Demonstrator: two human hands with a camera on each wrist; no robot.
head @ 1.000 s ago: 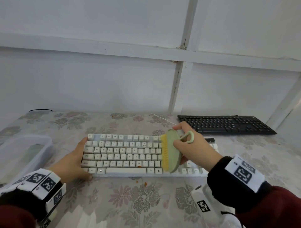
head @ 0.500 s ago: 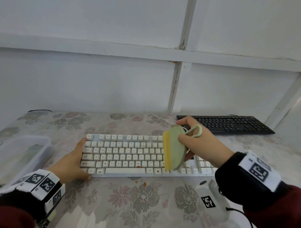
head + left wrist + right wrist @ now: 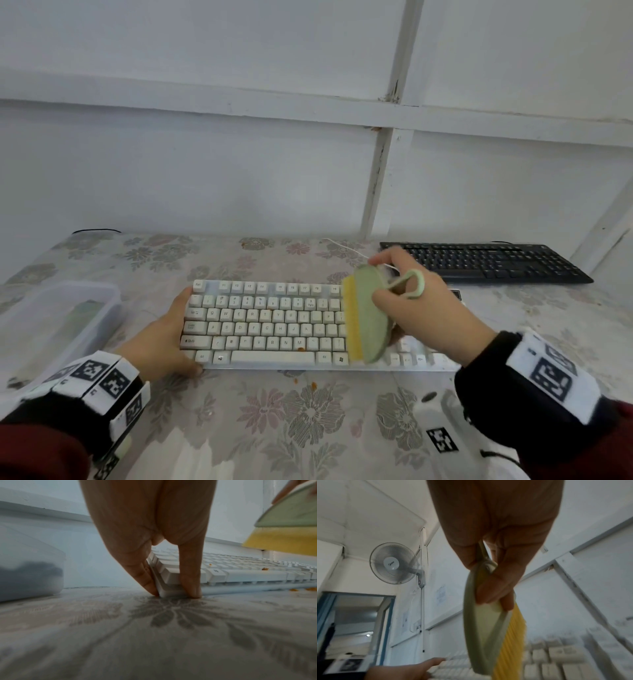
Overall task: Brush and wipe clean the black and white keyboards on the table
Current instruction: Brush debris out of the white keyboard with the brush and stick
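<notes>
The white keyboard [image 3: 270,322] lies in the middle of the floral table, with orange crumbs [image 3: 301,349] on its lower keys. My left hand [image 3: 164,339] grips its left end, thumb and finger pinching the front corner [image 3: 168,588]. My right hand [image 3: 421,308] holds a green brush [image 3: 368,315] with yellow bristles [image 3: 351,318] turned on edge, lifted just above the keyboard's right part. The brush's loop handle [image 3: 412,282] sticks out by my knuckles. In the right wrist view the fingers [image 3: 494,588] curl round the brush back [image 3: 476,628]. The black keyboard [image 3: 486,262] lies at the back right.
A clear plastic box [image 3: 58,322] stands at the left, close to my left hand. Crumbs [image 3: 313,385] lie on the tablecloth in front of the white keyboard. A white device with a marker tag [image 3: 442,438] sits at the near right. The wall runs along the table's back.
My right hand has lifted the brush off the keys and shifted it slightly right and back. The left hand has stayed on the keyboard's left end.
</notes>
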